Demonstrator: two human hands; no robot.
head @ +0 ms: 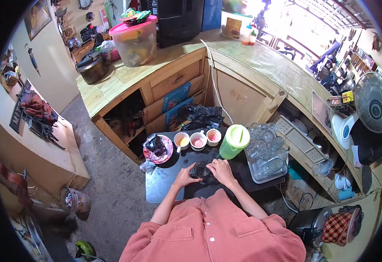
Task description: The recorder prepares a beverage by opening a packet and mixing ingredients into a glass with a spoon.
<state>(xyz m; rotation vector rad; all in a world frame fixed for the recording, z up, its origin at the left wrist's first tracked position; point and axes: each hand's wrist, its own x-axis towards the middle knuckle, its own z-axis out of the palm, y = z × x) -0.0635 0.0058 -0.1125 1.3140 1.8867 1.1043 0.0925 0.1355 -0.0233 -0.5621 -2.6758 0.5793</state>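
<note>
A dark round container, seen from above, is held low over the table close to my body. My left hand wraps around its left side with the thumb at the near edge. At the right edge of its rim, the fingers of my right hand grip it. The inside looks dark, and its contents are unclear. Just beyond stand three white cups, one with yellow-orange content and two with pink content. A green lidded pitcher rises beyond my right hand.
Right of the pitcher, a clear tray holds several glasses. A pink-patterned plate with a black plastic bag sits left on the black table. A wooden counter curves behind; a white fan stands on its right.
</note>
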